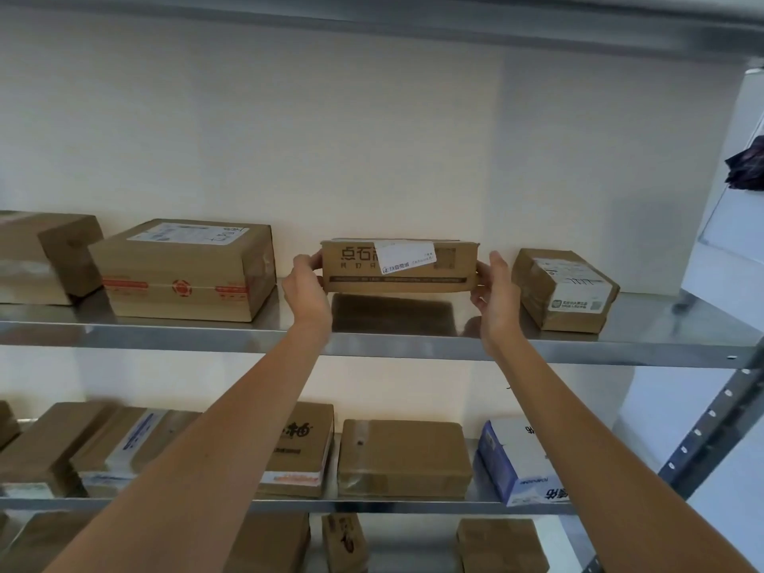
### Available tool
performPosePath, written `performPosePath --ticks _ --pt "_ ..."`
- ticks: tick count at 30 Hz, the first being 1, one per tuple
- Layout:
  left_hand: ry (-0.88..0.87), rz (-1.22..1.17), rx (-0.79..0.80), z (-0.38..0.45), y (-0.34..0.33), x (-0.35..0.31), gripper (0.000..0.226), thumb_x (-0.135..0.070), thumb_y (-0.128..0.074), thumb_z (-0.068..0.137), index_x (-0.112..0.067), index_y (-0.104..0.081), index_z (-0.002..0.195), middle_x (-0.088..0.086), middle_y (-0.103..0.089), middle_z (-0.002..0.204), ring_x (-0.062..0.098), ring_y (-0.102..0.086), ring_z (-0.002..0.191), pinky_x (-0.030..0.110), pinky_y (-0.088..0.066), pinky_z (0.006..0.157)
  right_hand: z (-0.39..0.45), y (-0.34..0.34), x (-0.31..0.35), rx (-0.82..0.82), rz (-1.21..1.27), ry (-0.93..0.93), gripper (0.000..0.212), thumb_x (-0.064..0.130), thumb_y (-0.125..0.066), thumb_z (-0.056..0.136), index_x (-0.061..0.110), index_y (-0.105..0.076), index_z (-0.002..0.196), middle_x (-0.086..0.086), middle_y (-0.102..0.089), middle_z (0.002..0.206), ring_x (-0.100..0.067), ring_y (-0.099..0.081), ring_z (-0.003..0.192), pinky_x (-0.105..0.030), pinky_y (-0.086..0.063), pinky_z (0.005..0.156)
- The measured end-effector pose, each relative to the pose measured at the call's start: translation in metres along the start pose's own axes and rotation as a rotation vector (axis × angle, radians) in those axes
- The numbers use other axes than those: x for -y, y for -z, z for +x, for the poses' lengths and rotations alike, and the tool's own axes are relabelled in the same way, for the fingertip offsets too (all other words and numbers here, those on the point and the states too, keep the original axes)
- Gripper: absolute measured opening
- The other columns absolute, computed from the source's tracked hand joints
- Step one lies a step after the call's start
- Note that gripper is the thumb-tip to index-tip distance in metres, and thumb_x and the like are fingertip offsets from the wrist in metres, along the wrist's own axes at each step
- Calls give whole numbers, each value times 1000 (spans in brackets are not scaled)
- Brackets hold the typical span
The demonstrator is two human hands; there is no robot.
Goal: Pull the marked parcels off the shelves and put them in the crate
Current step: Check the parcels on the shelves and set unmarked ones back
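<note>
A flat brown cardboard parcel (399, 266) with dark printed characters and a white label sits at the middle of the upper metal shelf (372, 345), its front face tipped toward me. My left hand (306, 289) grips its left end. My right hand (494, 287) grips its right end. The parcel looks slightly lifted, with its reflection on the shelf below it. No crate is in view.
On the same shelf a large taped box (182, 270) lies to the left and a small labelled box (564, 289) to the right. The lower shelf holds several brown parcels (403, 459) and a blue-white box (516, 461). A perforated upright post (711, 423) stands at right.
</note>
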State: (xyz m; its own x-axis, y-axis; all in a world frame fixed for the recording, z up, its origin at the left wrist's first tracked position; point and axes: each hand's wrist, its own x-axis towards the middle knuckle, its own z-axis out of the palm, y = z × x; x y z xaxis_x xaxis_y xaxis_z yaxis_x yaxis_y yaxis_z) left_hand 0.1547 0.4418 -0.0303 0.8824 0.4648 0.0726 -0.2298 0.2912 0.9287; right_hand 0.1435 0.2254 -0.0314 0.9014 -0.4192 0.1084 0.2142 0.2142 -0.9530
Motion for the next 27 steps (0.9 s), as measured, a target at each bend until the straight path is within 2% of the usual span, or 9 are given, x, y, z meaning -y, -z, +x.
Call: performPosePath --ticks 6,9,11,14,16,18,21,24,27 --pt "7 72 15 2 -1 2 37 -34 -28 101 -21 -62 97 2 -64 98 12 -55 90 28 -38 80 0 3 0 -21 0 -19 39 47 -46 99 19 -73 92 -6 -61 86 -11 -42 66 -29 -38 75" --pt "5 79 1 2 -1 2 37 -33 -29 98 -20 -63 94 0 -62 93 10 -53 86 23 -39 70 0 2 -2 -11 -105 -12 44 53 -41 99 22 -71 98 -3 -66 99 -14 -51 86 -34 -40 89" --pt "39 119 -7 2 -1 2 40 -36 -28 97 -17 -63 98 2 -62 95 10 -53 83 26 -38 73 1 0 -1 -24 -177 -32 53 57 -38 98 16 -70 109 -2 -68 103 -15 -56 96 -33 -40 92" --pt "-25 229 -24 1 -1 4 36 -32 -28 97 -12 -51 77 9 -54 84 17 -47 77 32 -36 71 1 -2 -1 -22 -351 -22 58 58 -38 98 9 -68 105 -2 -66 92 -16 -58 86 -32 -44 76" --pt "-50 268 -26 -2 -2 5 38 -32 -28 98 -13 -47 71 9 -53 81 19 -48 75 31 -37 68 0 -4 -4 -2 -418 3 48 53 -39 99 12 -64 101 -6 -68 102 -21 -62 96 -39 -50 85" --pt "-50 291 -17 -2 -2 4 43 -35 -26 99 -9 -55 80 11 -58 87 21 -52 80 31 -40 71 -2 -6 -4 -6 -441 31 38 45 -39 99 14 -61 99 -10 -67 104 -22 -60 95 -45 -50 90" --pt "-21 377 19 -3 -2 -1 50 -40 -23 101 -6 -59 105 11 -60 97 22 -56 89 31 -41 75 -2 -7 -3 -31 -435 59 49 39 -40 97 -4 -62 104 -11 -61 92 -23 -56 82 -47 -53 82" --pt "-89 321 78 -9 2 -5 37 -36 -30 102 -12 -57 107 4 -59 100 18 -55 95 26 -41 78 -2 -12 -5 -92 -376 56 67 58 -44 86 2 -58 122 -9 -60 118 -24 -60 103 -45 -51 93" --pt "-380 163 6 -16 25 -18 28 -22 -40 100 -10 -55 120 3 -58 118 14 -54 111 20 -42 93 -17 -21 -5 -202 -369 295 46 38 -54 97 9 -50 133 -7 -46 131 -19 -48 119 -23 -39 98"
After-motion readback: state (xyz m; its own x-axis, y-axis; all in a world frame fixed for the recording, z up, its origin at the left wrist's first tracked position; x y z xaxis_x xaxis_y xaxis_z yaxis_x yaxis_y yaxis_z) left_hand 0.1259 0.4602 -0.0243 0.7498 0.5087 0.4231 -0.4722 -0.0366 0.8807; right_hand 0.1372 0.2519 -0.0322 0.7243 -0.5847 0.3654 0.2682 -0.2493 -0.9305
